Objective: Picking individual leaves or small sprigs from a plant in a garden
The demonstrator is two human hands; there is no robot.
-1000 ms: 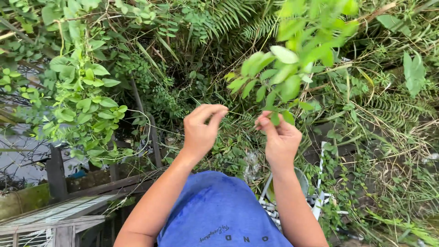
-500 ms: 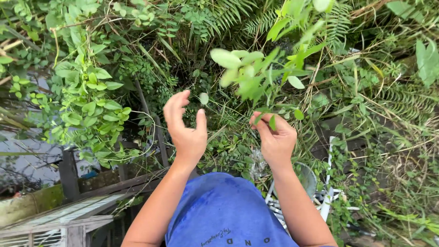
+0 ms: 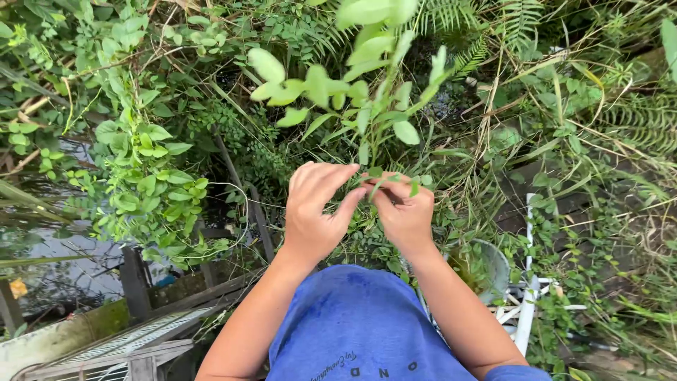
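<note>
Leafy sprig (image 3: 381, 127) w/ stem pinched by right hand (image 3: 405, 215) fingers; left hand (image 3: 314, 212) fingers loosely apart, touching it.

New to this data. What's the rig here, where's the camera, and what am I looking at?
There is no machine: a person works with two bare hands, and the single camera sits on their head, looking down. The blue cloth at the bottom is their shirt, and the two forearms rise from it.

The left hand and the right hand meet at a leafy sprig with pale green leaves that stands up toward the camera. The right hand pinches its stem; the left hand's fingers are bent at the same spot, though whether they grip it I cannot tell.

All around is dense greenery with ferns. Lower left there are weathered wooden boards; lower right, a white frame and a grey pot.
</note>
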